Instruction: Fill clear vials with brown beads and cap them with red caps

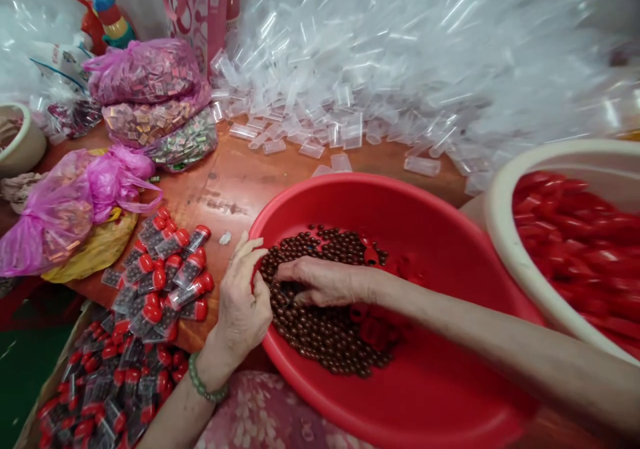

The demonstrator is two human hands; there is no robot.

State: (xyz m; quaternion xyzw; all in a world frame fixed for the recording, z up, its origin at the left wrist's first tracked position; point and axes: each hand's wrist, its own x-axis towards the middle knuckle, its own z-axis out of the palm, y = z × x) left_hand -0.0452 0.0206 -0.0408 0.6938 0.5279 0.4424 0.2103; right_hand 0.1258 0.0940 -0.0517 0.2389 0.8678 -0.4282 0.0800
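Observation:
A large red basin (pixel 430 229) holds a heap of small shiny brown balls (pixel 320 335) and some loose red caps (pixel 373 332). At its left rim is my left hand (pixel 245 295), with a green bead bracelet (pixel 205 382) on the wrist; its fingers hook over the edge and the thumb presses near it. My right hand (pixel 330 281) reaches in from the right, its curled fingertips down among the balls. What those fingers hold, if anything, is hidden. Left of the basin lie filled clear containers with red caps (pixel 160 269).
Clear plastic tubes (pixel 350 129) pile up behind the basin. A white tub (pixel 505 235) of red caps stands at right. Pink bags (pixel 150 75) of small packets sit at back left. More filled containers (pixel 110 389) lie in a box below the table's left edge.

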